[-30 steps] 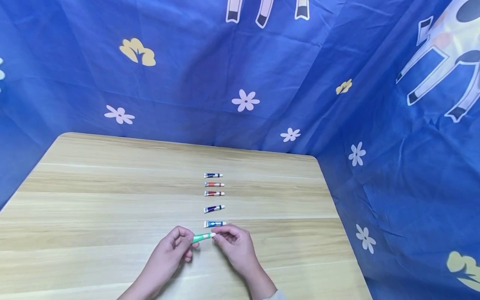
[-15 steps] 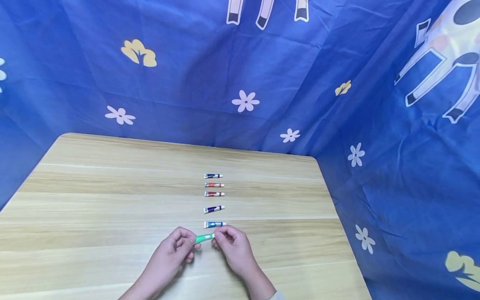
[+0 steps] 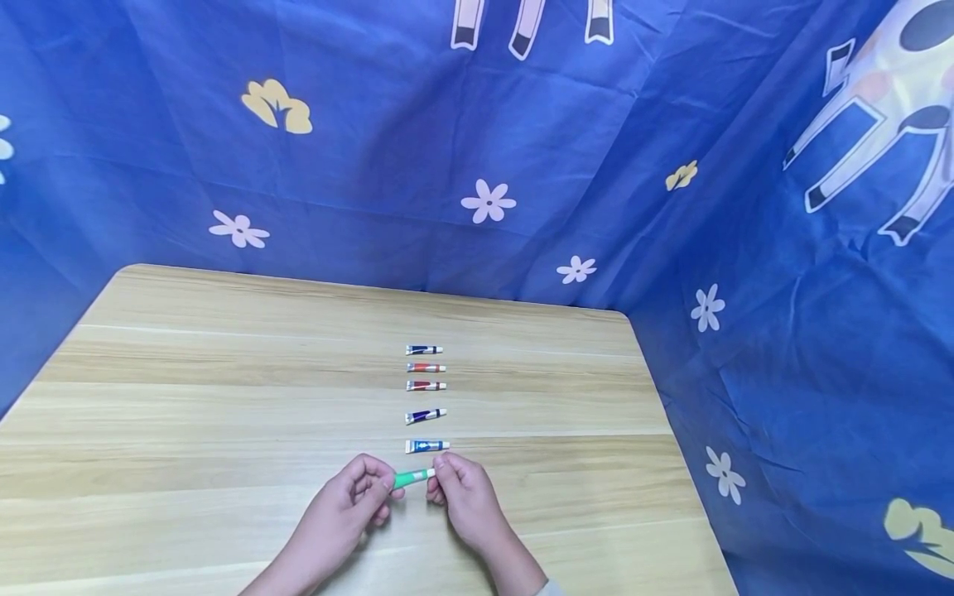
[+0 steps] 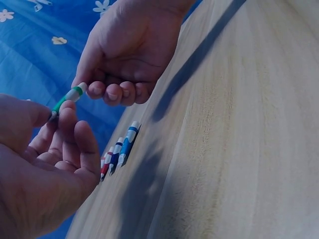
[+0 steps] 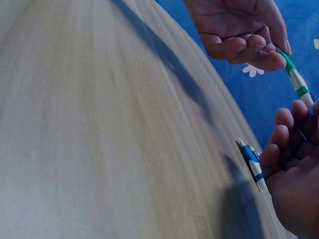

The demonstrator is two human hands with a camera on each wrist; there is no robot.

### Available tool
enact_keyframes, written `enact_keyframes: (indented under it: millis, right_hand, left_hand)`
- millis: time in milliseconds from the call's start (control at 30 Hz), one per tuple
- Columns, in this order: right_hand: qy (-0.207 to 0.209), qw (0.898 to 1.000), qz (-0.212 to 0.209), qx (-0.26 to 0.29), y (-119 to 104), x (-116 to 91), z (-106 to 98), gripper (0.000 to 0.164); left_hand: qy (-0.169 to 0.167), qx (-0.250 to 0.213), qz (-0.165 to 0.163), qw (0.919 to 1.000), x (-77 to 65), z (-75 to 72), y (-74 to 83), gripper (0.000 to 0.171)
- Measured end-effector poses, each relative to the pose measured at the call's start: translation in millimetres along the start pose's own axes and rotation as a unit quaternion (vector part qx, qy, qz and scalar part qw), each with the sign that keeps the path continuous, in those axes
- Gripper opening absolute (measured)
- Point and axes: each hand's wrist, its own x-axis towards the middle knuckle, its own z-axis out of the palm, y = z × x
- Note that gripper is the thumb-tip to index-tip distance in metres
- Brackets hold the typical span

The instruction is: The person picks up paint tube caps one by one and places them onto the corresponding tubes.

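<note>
A green paint tube (image 3: 412,478) with a white cap is held above the table between the two hands. The left hand (image 3: 346,509) pinches its tail end between thumb and fingers. At the cap, the thumb and fingertips of the right hand (image 3: 469,501) take hold; the left wrist view shows the cap (image 4: 82,87) against the right fingers. Just beyond the hands, a blue paint tube (image 3: 426,446) lies on the table, caps pointing right along the column. Farther back lie a dark violet-blue tube (image 3: 426,415), a dark red tube (image 3: 426,386), an orange-red tube (image 3: 426,367) and a navy tube (image 3: 423,350).
The wood-grain table (image 3: 186,397) has rounded far corners. A blue cloth (image 3: 358,165) printed with flowers and animal legs hangs behind it and along the right side. Shadows of the hands fall on the tabletop in both wrist views.
Both hands have shifted slightly toward the body, and the green tube has moved a little to the right and nearer. The tubes on the table have stayed in place.
</note>
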Motion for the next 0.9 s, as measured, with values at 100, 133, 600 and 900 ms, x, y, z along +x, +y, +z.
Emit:
enact_keyframes:
  millis: [100, 133, 600, 900]
  right_hand:
    - [-0.012, 1.000, -0.005, -0.011, 0, 0, -3, 0.052]
    - [-0.016, 1.000, -0.007, -0.011, 0, 0, -4, 0.052]
    - [-0.035, 0.996, -0.073, 0.040, 0, -1, -20, 0.030]
    - [-0.022, 0.995, -0.087, 0.046, 0, -3, -22, 0.023]
  left_hand:
    - [0.002, -0.003, 0.002, 1.0000, 0.3, -0.2, -1.3, 0.018]
    - [0.002, -0.004, 0.001, 1.0000, 0.5, -0.2, -1.4, 0.018]
    - [0.007, -0.025, -0.016, 0.9995, -0.1, -1.0, 0.2, 0.015]
    - [-0.003, -0.032, -0.021, 0.9993, 1.0, -1.6, -1.0, 0.021]
